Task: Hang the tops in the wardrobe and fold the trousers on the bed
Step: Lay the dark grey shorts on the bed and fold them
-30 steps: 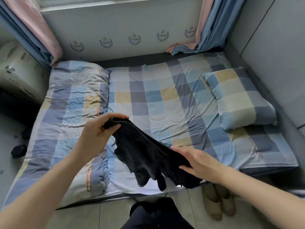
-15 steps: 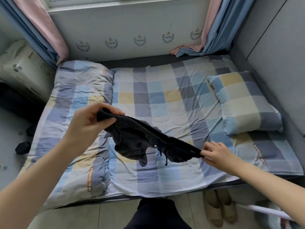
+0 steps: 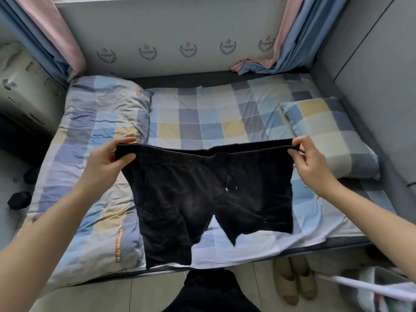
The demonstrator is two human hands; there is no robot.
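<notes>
1. Black shorts (image 3: 202,194) hang spread between your two hands, held by the elastic waistband over the near half of the bed (image 3: 225,244).
2. Your left hand (image 3: 105,163) grips the waistband's left end, thumb on the front and fingers curled behind the fabric.
3. Your right hand (image 3: 310,163) pinches the waistband's right end between thumb and fingers.
4. Both legs of the shorts drop toward the bed's near edge; the left leg reaches that edge, the right leg ends short of it. A drawstring with white tips dangles at the front middle.
5. Along the bed's left side lies a folded checked quilt (image 3: 90,154), partly behind your left hand.
6. At the bed's right edge rests a checked pillow (image 3: 326,131), just beyond your right hand.
7. On the floor by the near right corner sits a pair of beige slippers (image 3: 295,280).
8. Curtains (image 3: 281,41) hang at both far corners, the right one's hem touching the bed.
</notes>
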